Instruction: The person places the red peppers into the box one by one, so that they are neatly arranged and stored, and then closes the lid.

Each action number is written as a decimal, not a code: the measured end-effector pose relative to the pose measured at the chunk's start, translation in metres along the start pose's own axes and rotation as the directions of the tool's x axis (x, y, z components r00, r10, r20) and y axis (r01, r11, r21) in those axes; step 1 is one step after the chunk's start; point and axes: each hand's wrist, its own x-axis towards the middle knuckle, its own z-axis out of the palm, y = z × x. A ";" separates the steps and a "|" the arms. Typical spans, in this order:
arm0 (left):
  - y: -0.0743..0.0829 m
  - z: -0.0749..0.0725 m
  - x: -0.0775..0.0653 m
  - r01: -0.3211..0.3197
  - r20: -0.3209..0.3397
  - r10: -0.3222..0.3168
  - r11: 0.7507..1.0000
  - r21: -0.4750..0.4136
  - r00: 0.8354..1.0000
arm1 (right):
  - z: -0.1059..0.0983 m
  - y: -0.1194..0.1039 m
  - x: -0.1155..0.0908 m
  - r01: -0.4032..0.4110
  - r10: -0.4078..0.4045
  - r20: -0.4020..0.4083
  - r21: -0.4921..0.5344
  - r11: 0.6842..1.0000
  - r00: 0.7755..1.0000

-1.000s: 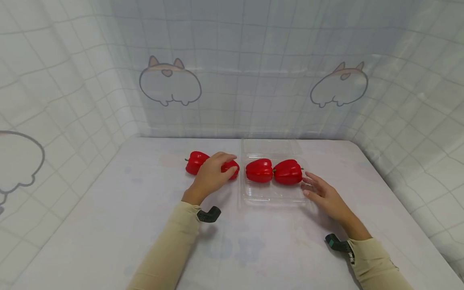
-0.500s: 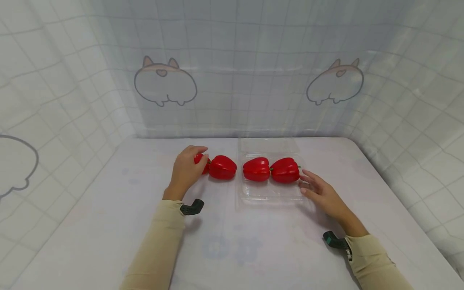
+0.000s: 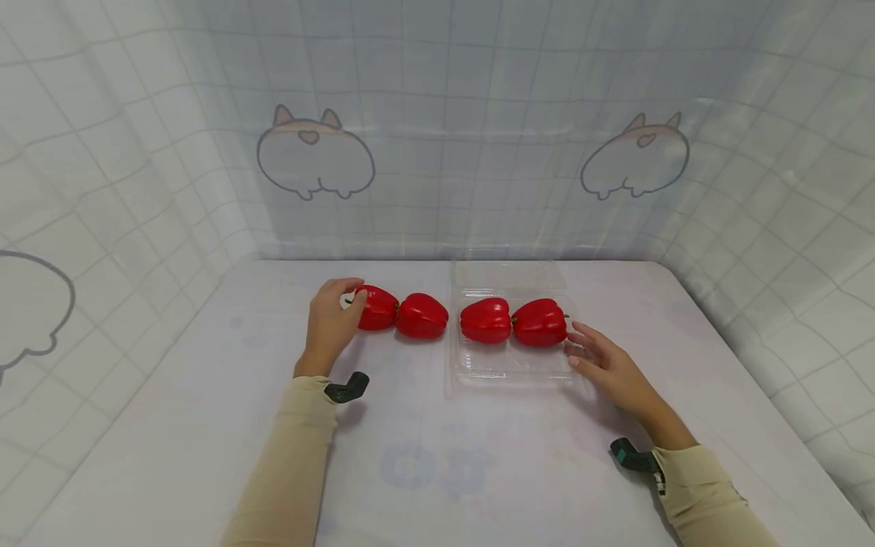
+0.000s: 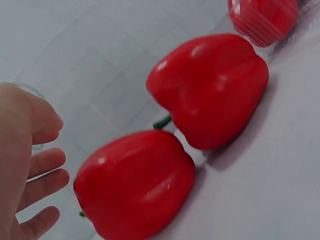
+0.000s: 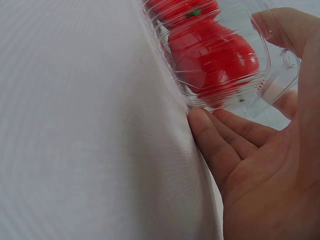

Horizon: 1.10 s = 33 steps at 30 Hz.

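In the head view, my left hand (image 3: 330,325) is at the outer end of the leftmost red bell pepper (image 3: 378,310), its fingers loosely bent. The left wrist view shows a gap between this hand (image 4: 22,165) and the pepper (image 4: 137,185). A second bell pepper (image 3: 422,317) lies end to end with it, beside the container. Two more, a left pepper (image 3: 485,320) and a right pepper (image 3: 539,323), sit in the clear plastic clamshell box (image 3: 513,365). My right hand (image 3: 611,372) touches the box's right side with extended fingers, thumb near the rim.
The box's clear lid (image 3: 506,273) is folded back toward the rear curtain (image 3: 478,167). A white cloth (image 3: 444,433) covers the table. Patterned curtain walls enclose the left, back and right sides. Dark wrist cameras sit under both sleeves.
My left hand has moved left, from over the second loose pepper, across the leftmost one, to its outer end, uncovering both. My right hand and the box stay in place.
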 end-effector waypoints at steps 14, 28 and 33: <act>-0.017 0.000 -0.004 0.146 0.065 -0.145 0.989 -0.010 0.987 | 0.001 0.000 0.000 0.007 -0.007 -0.006 -0.017 1.000 1.000; -0.026 0.006 -0.002 0.261 0.127 -0.253 0.964 -0.049 0.959 | -0.001 -0.005 -0.001 0.021 -0.021 0.005 0.002 1.000 1.000; -0.025 0.008 -0.005 0.305 0.152 -0.294 0.951 -0.050 0.944 | -0.001 -0.003 0.000 0.025 -0.024 0.006 -0.001 1.000 1.000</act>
